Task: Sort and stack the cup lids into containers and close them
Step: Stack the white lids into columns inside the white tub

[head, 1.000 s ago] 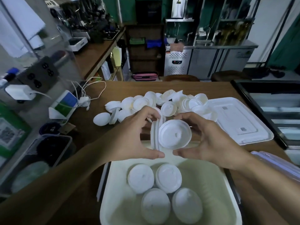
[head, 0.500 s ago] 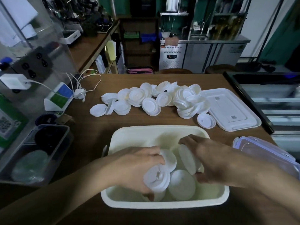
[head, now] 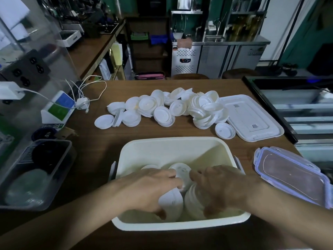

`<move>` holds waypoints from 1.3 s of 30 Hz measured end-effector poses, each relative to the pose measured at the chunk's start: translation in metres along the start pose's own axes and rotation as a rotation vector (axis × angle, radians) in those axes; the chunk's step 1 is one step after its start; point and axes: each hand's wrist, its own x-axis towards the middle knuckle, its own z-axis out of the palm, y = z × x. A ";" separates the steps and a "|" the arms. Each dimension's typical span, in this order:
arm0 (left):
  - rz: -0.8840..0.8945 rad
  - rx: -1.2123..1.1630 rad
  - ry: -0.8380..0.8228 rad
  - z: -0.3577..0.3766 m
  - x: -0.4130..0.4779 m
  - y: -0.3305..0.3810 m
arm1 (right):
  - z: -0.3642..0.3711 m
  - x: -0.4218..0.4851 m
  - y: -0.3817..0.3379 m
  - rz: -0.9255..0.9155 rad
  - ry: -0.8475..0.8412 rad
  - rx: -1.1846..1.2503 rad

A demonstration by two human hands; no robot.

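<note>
Both hands are down inside the cream rectangular plastic container (head: 173,147): the left hand (head: 153,188) curls round a stack of white round plastic cup lids (head: 171,202), and the right hand (head: 223,188) curls round the neighbouring stack (head: 193,201). Beyond the container, a loose heap of white lids (head: 171,109) lies on the brown wooden tabletop (head: 100,152), beside a flat white rectangular container lid (head: 252,116).

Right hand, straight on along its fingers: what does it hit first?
Probably the white lid in the bin, just ahead of the right hand; the left hand sits close beside it. Depth unclear.
</note>
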 end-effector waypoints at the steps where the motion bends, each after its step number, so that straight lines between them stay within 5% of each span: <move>1: 0.004 0.001 -0.004 0.000 0.000 0.001 | 0.001 0.001 -0.001 -0.016 0.010 0.010; 14: 0.079 0.039 0.058 0.010 0.003 -0.003 | 0.007 0.010 0.001 -0.117 -0.017 0.078; 22: 0.006 0.121 -0.125 0.027 0.017 -0.007 | 0.007 0.011 -0.011 -0.099 -0.034 -0.062; 28: 0.058 0.146 0.005 0.015 0.011 0.003 | 0.004 0.015 -0.012 -0.124 -0.045 -0.134; 39: 0.041 -0.057 0.123 -0.029 -0.004 -0.008 | -0.007 -0.005 0.020 -0.135 0.120 0.221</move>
